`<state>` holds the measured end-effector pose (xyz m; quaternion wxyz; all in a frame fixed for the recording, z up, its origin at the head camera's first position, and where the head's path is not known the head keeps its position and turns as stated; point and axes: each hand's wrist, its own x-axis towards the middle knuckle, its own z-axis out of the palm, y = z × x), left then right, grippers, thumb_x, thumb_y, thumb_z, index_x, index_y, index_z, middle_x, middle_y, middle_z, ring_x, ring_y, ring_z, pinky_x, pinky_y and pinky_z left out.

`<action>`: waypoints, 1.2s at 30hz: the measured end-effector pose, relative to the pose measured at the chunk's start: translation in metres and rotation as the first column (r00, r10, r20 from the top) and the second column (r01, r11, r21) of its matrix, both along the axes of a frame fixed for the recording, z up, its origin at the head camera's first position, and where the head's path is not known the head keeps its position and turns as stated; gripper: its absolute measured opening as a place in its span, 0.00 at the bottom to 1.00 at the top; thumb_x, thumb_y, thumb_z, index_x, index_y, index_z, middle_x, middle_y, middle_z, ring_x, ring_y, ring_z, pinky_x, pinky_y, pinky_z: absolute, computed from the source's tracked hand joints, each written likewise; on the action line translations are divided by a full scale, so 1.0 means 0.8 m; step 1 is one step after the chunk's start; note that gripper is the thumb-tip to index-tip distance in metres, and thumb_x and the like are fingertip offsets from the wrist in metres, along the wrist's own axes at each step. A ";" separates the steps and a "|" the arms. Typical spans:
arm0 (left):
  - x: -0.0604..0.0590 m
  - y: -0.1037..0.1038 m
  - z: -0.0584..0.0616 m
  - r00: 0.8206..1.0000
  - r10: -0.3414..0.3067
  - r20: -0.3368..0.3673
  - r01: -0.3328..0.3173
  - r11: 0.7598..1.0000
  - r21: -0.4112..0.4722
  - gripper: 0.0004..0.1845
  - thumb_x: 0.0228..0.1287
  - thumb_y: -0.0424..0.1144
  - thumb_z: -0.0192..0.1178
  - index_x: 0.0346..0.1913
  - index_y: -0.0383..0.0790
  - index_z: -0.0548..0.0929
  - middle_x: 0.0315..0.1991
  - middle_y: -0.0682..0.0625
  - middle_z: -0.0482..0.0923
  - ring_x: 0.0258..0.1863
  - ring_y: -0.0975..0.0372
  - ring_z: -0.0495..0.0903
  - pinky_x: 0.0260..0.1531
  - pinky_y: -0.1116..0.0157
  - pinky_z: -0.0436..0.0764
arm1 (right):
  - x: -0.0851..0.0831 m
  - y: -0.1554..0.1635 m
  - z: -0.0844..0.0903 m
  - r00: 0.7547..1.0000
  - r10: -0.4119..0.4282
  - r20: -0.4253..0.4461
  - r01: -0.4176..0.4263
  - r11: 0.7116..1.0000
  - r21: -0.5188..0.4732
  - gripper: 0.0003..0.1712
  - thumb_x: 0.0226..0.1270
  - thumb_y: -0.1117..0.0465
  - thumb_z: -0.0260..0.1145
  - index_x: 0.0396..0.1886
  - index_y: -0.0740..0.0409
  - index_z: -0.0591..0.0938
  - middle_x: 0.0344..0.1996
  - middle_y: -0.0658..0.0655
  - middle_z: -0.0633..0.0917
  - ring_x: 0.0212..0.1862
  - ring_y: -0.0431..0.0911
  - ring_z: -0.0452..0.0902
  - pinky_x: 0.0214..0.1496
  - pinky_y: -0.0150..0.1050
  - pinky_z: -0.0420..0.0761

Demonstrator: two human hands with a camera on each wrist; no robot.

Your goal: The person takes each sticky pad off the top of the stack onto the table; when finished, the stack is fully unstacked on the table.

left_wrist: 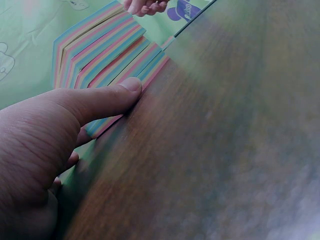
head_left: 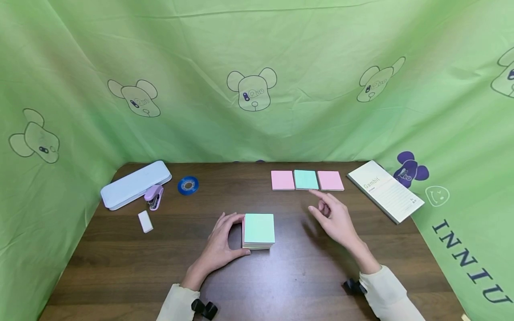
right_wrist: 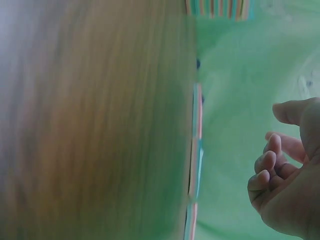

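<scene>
A thick stack of square sticky notes (head_left: 259, 229), mint green on top, stands on the table in front of me. My left hand (head_left: 218, 243) holds it from the left, fingers at the far side and thumb at the near corner. In the left wrist view the thumb presses against the striped pink, yellow and blue edges of the stack (left_wrist: 105, 55). Off to the right, my right hand (head_left: 335, 220) hovers with nothing in it, index finger stretched out and the others bent. Its fingertip comes close to the near edge of a mint sticky note pad (head_left: 306, 179).
Two pink pads, left (head_left: 282, 180) and right (head_left: 330, 180), flank the mint one at the back. A notebook (head_left: 385, 191) lies at the right. On the left are a pale blue case (head_left: 134, 185), purple stapler (head_left: 154, 196), blue tape roll (head_left: 188, 185) and white eraser (head_left: 145, 221).
</scene>
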<state>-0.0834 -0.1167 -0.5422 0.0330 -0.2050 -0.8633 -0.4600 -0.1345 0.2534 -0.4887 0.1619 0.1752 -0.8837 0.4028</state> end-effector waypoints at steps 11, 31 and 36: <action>0.000 0.000 -0.002 1.000 0.002 -0.002 -0.002 1.000 -0.004 0.55 0.45 0.40 0.93 0.78 0.43 0.75 0.72 0.47 0.81 0.79 0.46 0.71 0.88 0.42 0.50 | 0.027 -0.048 0.008 0.989 0.146 0.014 -0.146 0.989 0.014 0.29 0.68 0.68 0.80 0.68 0.58 0.86 0.31 0.44 0.76 0.31 0.37 0.71 0.32 0.32 0.75; 0.001 0.000 -0.001 1.000 -0.003 -0.004 0.003 1.000 -0.010 0.54 0.47 0.40 0.92 0.79 0.43 0.74 0.72 0.46 0.81 0.79 0.45 0.71 0.88 0.40 0.50 | 0.047 -0.119 0.006 0.943 0.265 0.199 -0.290 0.951 0.109 0.51 0.53 0.47 0.91 0.76 0.57 0.82 0.33 0.42 0.75 0.32 0.34 0.66 0.33 0.29 0.70; 0.001 0.000 -0.001 1.000 -0.008 -0.012 0.008 1.000 -0.013 0.54 0.47 0.40 0.92 0.79 0.42 0.74 0.71 0.45 0.81 0.79 0.45 0.71 0.88 0.40 0.50 | 0.043 -0.124 0.005 0.945 0.250 0.210 -0.282 0.949 0.139 0.52 0.51 0.47 0.92 0.76 0.59 0.82 0.31 0.41 0.74 0.31 0.32 0.64 0.33 0.30 0.68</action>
